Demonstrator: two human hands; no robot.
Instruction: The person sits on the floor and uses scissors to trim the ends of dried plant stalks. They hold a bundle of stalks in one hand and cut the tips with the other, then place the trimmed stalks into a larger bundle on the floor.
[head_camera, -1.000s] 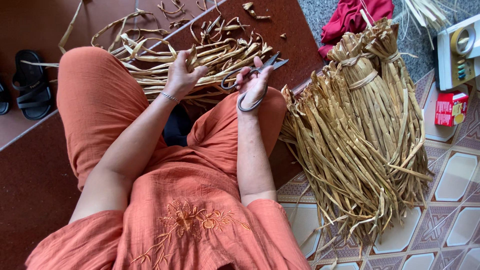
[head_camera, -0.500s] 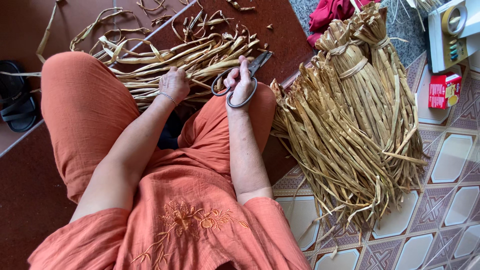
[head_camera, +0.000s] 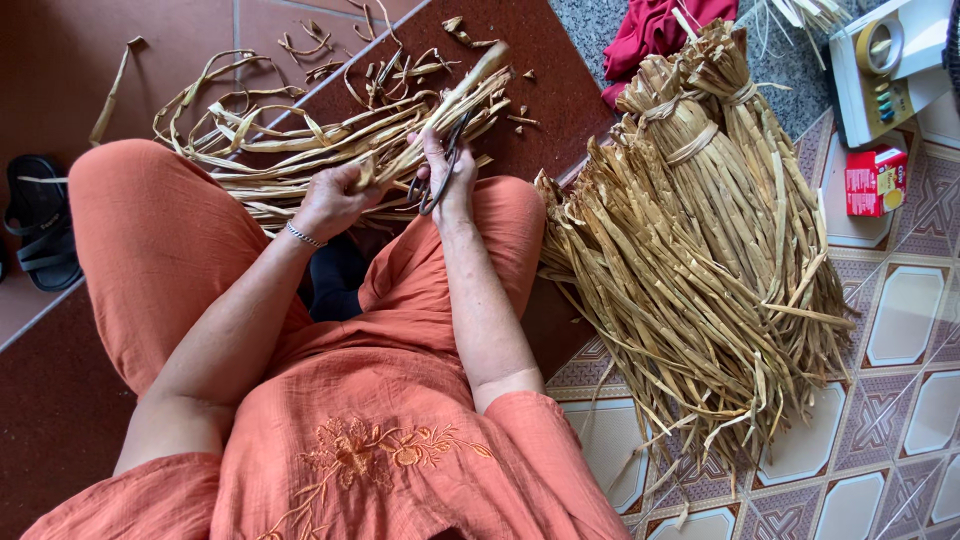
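Seen from above, a seated person in loose orange clothes works over their knees. The left hand (head_camera: 330, 200), with a thin silver bracelet at the wrist, is closed around a bunch of long, flat, dried tan leaf strips (head_camera: 440, 110) that run up and away from it toward the dark red floor (head_camera: 560, 90). Just beside it, to its right and nearly touching, the right hand (head_camera: 445, 175) is wrapped around a pair of dark metal scissors (head_camera: 437, 170), fingers through the loops and blades pointing up along the same strips; whether the blades stand open or closed cannot be made out. Beyond both hands lies a loose tangle of curled strip offcuts (head_camera: 250, 130), with small trimmed bits scattered on the floor farther out. Well to the right of the right hand rests a large tied sheaf of the same dried strips (head_camera: 700, 250) on patterned tiles. As a judgement, trimming goes best here if the left hand keeps the strips taut and bunched close to the blades, its fingers kept behind the cutting line, and the scissors meet the strips squarely so the ends come off clean rather than frayed. Black sandals (head_camera: 40, 220) lie far to the left of the left hand.
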